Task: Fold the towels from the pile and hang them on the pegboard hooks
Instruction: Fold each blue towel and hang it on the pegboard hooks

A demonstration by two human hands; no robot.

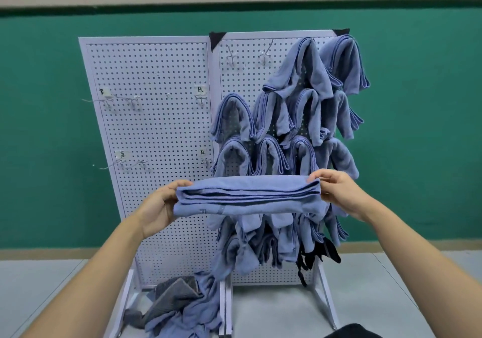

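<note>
While the folded towel (247,197) is held flat in front of the pegboard (156,128), each end is pinched by the left hand (159,207) and right hand (339,194), probably so the folds aren't lost before it's hung on a hook (264,55).

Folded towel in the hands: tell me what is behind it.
Behind the folded towel stands the right pegboard panel, crowded with hung blue towels above and below it. Whatever hangs directly behind it is covered.
</note>
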